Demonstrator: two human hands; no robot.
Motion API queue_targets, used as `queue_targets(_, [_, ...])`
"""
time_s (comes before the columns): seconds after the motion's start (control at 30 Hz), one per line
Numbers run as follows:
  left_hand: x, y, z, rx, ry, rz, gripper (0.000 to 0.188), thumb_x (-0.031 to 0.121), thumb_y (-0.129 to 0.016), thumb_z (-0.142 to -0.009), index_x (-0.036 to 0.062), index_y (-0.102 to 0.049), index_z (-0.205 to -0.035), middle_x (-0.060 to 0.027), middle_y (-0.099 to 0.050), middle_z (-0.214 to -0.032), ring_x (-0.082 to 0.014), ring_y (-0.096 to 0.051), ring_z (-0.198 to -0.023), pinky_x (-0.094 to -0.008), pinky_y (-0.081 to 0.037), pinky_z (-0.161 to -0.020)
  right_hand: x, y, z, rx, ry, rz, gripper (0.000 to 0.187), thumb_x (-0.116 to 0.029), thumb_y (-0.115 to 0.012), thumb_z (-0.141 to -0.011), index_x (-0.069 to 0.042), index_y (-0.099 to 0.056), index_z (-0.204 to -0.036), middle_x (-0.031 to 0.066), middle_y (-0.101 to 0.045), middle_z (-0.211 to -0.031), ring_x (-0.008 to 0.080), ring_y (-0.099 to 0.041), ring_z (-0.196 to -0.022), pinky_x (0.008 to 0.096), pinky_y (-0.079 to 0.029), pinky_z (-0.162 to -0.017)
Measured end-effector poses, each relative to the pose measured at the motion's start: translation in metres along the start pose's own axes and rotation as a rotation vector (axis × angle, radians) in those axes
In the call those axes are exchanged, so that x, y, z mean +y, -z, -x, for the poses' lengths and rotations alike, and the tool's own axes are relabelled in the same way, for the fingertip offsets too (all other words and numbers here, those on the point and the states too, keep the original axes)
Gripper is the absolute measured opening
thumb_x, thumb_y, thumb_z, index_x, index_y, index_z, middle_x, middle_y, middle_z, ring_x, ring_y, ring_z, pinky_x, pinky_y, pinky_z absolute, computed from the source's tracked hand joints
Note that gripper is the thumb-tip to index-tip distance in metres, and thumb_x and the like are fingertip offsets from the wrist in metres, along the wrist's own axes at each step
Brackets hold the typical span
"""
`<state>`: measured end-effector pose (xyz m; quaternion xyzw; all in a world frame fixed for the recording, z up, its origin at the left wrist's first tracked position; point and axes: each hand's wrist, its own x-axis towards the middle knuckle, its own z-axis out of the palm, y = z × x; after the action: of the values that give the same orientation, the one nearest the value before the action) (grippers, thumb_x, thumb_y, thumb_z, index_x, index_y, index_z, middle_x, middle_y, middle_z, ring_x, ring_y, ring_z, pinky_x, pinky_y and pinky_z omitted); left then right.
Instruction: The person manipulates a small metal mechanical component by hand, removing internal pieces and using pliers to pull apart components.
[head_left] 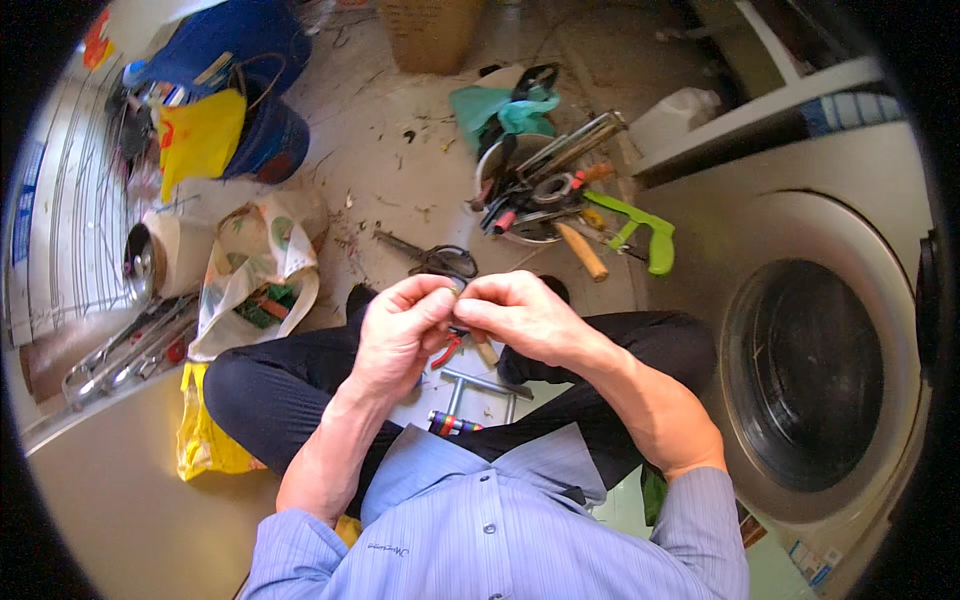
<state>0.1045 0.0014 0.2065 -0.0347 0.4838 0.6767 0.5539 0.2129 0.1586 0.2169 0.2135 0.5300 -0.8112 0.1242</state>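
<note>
My left hand and my right hand meet in front of me, between my bent knees. Both are closed in a pinch, thumbs against forefingers, around something tiny that I cannot make out. Just beyond the fingertips a pair of dark scissors lies on the floor. Below the hands a red-handled tool shows in part. A metal T-shaped tool lies closer to me, beside a striped multicoloured cylinder.
A white bucket crammed with hand tools stands ahead, a bright green tool sticking out. At right is a front-loading washing machine. On the left are a patterned plastic bag, a tin can and a blue bucket. Debris litters the floor.
</note>
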Motion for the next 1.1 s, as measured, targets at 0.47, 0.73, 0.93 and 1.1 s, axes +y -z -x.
queue_targets(0.47, [-0.100, -0.021, -0.173, 0.185, 0.372, 0.017, 0.022, 0.016, -0.059, -0.095, 0.0150, -0.050, -0.115, -0.0008, -0.054, -0.072, -0.0091, -0.042, -0.053, -0.0234, -0.032, -0.043, 0.001, -0.004, 0.001, 0.217, 0.498, 0.340, 0.021, -0.013, -0.057, -0.089, 0.006, -0.065, -0.091, 0.0204, -0.067, -0.083, 0.0276, -0.067, -0.080, 0.0368, -0.051, -0.076])
queue_targets(0.73, [-0.130, -0.028, -0.246, 0.281, 0.402, 0.081, 0.047, 0.004, -0.060, -0.092, 0.0160, -0.033, -0.128, -0.0083, -0.056, -0.075, -0.0125, -0.045, -0.050, -0.0238, -0.030, -0.039, -0.006, -0.004, 0.003, 0.220, 0.549, 0.292, 0.015, -0.009, -0.058, -0.091, 0.005, -0.064, -0.094, 0.0171, -0.066, -0.083, 0.0257, -0.066, -0.080, 0.0346, -0.052, -0.075])
queue_targets(0.93, [-0.145, -0.043, -0.264, 0.295, 0.364, -0.043, 0.009, 0.010, -0.055, -0.096, 0.0023, -0.052, -0.090, -0.0063, -0.055, -0.075, -0.0118, -0.045, -0.055, -0.0233, -0.032, -0.041, -0.002, 0.001, 0.003, 0.237, 0.601, 0.302, 0.014, -0.009, -0.059, -0.090, 0.005, -0.062, -0.092, 0.0182, -0.065, -0.083, 0.0317, -0.066, -0.079, 0.0377, -0.052, -0.073])
queue_targets(1.1, [-0.150, -0.044, -0.274, 0.306, 0.375, -0.012, 0.008, 0.008, -0.056, -0.095, 0.0009, -0.055, -0.092, -0.0071, -0.057, -0.076, -0.0119, -0.045, -0.055, -0.0238, -0.033, -0.041, -0.001, 0.005, 0.002, 0.227, 0.608, 0.297, 0.014, -0.008, -0.059, -0.088, 0.005, -0.060, -0.091, 0.0183, -0.064, -0.083, 0.0330, -0.065, -0.079, 0.0386, -0.052, -0.072])
